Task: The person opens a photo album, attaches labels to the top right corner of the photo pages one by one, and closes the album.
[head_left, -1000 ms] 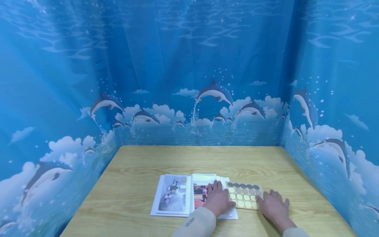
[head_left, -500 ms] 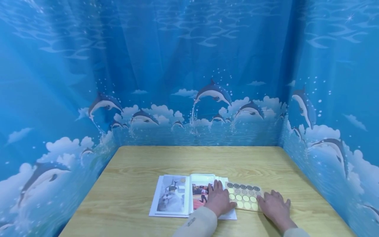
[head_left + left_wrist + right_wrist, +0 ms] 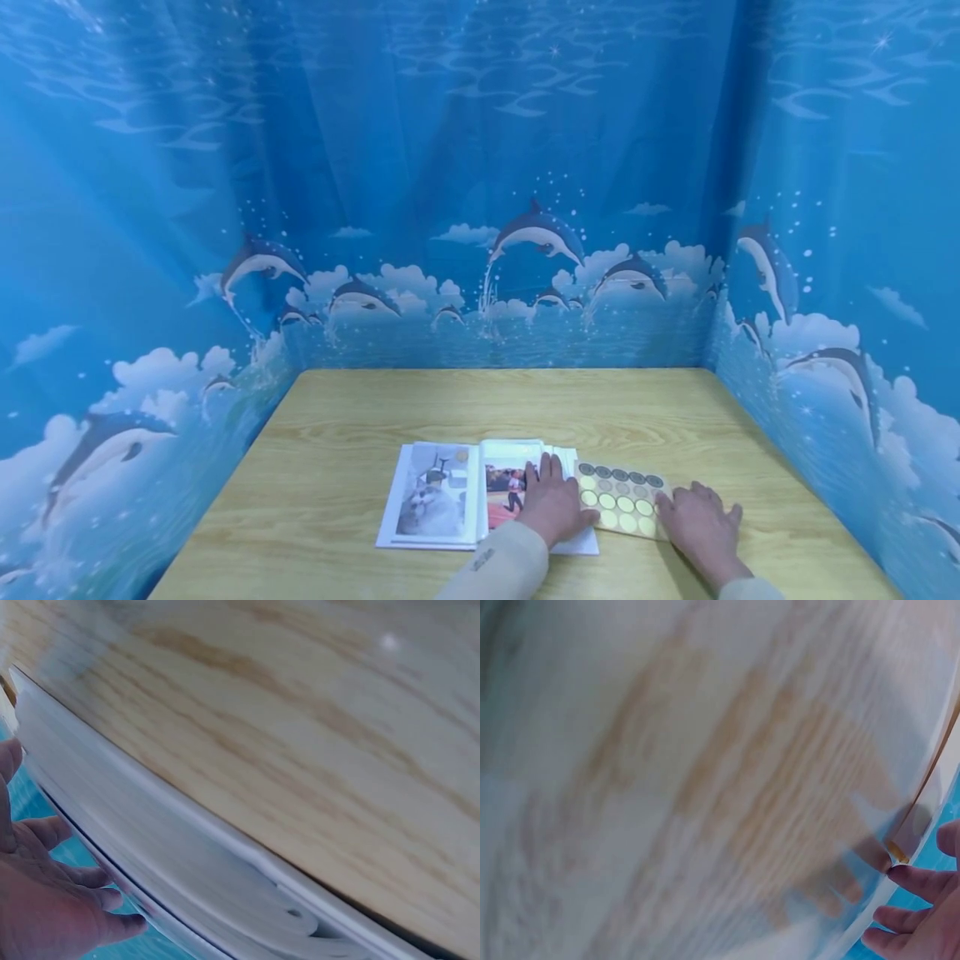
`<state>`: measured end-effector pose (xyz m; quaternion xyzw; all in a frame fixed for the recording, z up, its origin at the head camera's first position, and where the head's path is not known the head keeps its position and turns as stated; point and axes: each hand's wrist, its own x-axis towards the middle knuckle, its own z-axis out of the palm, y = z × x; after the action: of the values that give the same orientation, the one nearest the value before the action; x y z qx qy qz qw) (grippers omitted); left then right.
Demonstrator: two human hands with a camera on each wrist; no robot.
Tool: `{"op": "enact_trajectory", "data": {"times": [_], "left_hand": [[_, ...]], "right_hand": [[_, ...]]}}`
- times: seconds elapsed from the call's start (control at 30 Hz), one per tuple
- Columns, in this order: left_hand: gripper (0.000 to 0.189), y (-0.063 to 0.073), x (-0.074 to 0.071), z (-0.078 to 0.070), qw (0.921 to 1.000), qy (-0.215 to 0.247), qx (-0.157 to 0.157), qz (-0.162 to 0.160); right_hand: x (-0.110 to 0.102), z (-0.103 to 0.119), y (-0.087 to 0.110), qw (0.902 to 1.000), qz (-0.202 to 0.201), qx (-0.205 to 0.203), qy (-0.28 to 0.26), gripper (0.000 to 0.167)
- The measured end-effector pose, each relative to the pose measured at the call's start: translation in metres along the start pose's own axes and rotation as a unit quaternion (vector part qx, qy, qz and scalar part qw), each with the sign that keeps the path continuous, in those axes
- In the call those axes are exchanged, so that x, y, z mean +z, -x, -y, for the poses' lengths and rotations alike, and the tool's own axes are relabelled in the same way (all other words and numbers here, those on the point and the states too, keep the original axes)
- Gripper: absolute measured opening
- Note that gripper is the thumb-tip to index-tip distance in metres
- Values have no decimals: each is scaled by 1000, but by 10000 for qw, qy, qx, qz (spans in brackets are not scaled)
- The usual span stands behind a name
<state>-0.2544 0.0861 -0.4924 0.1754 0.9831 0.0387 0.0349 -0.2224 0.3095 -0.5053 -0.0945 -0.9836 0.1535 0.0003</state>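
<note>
- The open album (image 3: 384, 532) lies flat on the wooden table (image 3: 360, 400), its left page to the left of the left hand (image 3: 555, 507) and its right page partly beneath that hand.
- The album's spread runs longest from left to right; the fold between its pages points away from the person.
- Both photos, a grey one (image 3: 429, 504) left of the left hand and a coloured one (image 3: 501, 510) by its fingertips, stand with their tops away from the person.
- The sheet of round stickers (image 3: 618, 492) lies between the two hands, its rows of five running from the left hand toward the right hand (image 3: 701, 525) and slanting nearer the person at the right end. The dark row is on the far side, yellow ones nearer.
- The left hand rests with fingers apart, pointing away, thumb stretched toward the sheet's near-left corner.
- The right hand's fingers are spread, its thumb at the sheet's right edge; whether it pinches there I cannot tell.
</note>
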Motion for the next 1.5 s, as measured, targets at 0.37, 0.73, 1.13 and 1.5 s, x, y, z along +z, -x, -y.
{"op": "enact_trajectory", "data": {"times": [0.37,0.73,1.13,1.5], "left_hand": [[63,-1,-2,5,9986,529,20,77],[63,-1,-12,8,9765,2149,59,-121],[58,-11,-13,9,9404,3329,-28,-700],[54,-11,-23,14,8423,5316,-321,-835]], "right_hand": [[0,4,-1,10000,0,95,17,60],[-3,17,-7,9983,-202,297,-467,61],[-10,23,-7,9932,-234,327,-1096,61],[-14,37,-9,9756,-311,317,-2149,75]]}}
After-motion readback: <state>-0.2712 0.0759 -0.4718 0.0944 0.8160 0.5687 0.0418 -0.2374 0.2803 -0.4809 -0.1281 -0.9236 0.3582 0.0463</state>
